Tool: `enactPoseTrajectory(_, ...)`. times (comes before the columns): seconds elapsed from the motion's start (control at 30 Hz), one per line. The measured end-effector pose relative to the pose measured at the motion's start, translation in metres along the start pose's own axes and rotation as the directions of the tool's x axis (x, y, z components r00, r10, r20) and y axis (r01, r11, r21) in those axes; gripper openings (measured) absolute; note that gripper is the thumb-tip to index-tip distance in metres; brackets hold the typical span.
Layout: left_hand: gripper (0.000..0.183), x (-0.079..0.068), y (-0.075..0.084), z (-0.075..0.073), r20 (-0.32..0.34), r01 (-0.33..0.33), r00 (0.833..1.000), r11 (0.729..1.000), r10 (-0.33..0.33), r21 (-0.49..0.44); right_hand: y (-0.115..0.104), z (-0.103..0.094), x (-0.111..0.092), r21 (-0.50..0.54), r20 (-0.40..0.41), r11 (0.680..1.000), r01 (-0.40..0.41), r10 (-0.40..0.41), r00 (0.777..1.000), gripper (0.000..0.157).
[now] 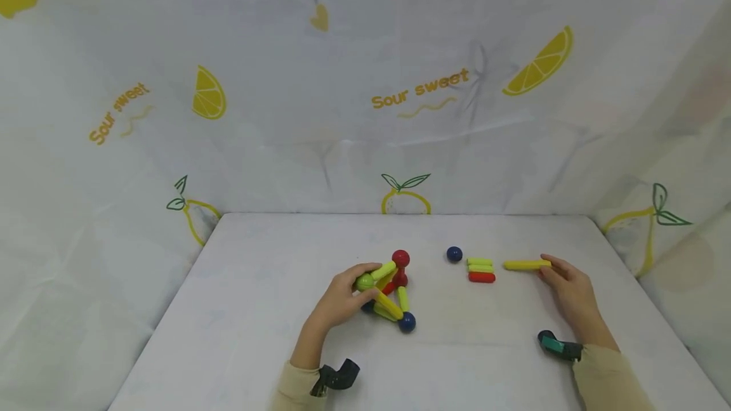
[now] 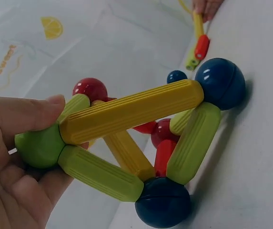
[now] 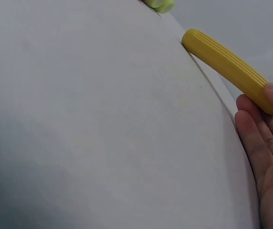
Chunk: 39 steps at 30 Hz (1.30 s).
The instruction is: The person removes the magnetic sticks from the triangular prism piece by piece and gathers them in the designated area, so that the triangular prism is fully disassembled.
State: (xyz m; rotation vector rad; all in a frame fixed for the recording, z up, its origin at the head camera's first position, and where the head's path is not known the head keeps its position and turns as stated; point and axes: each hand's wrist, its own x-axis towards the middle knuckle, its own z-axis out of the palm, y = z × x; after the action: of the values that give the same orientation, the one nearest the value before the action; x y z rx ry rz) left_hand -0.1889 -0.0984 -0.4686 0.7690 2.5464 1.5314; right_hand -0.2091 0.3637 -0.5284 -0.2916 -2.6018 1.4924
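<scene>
A frame of ribbed magnetic rods and balls [image 1: 388, 305] stands on the table, with red, blue and green balls at its corners. My left hand [image 1: 341, 297] grips its green ball [image 2: 41, 147], thumb on top and fingers beneath. From that ball a long yellow rod [image 2: 134, 110] runs to a blue ball [image 2: 220, 83]. Over on the right, my right hand [image 1: 570, 287] pinches one end of another long yellow rod [image 3: 229, 64] between thumb and fingers. The rod's other end points left, toward the short rods.
Between the hands lie two short light-green rods [image 1: 480, 262] and a short red rod [image 1: 481, 278], side by side. A loose blue ball [image 1: 454, 254] sits just left of them. Lemon-printed cloth [image 1: 342, 113] hangs behind the white table [image 1: 457, 373].
</scene>
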Motion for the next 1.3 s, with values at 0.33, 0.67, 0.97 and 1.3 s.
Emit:
enactPoseTrajectory(0.33,0.038,0.007,-0.006,-0.011,-0.048,-0.028,0.998,0.994,0.033,0.104,-0.003,0.011,0.008,-0.107,-0.074,0.994,0.018,-0.026,0.997,0.052)
enactPoseTrajectory(0.67,0.047,0.005,-0.014,-0.001,-0.192,-0.024,0.981,1.0,0.024,-0.001,-0.006,0.01,0.007,-0.197,-0.15,0.98,0.008,-0.038,0.988,0.049)
enactPoseTrajectory(0.97,0.048,0.003,-0.014,0.007,-0.197,0.009,0.98,0.999,-0.019,-0.048,0.0,0.011,0.004,-0.227,-0.144,0.974,0.001,-0.035,0.989,0.048)
enactPoseTrajectory(1.3,0.047,0.002,-0.014,0.012,-0.217,-0.008,0.976,0.999,0.0,-0.035,-0.003,0.016,-0.004,-0.092,-0.224,0.993,-0.078,0.055,0.973,0.049)
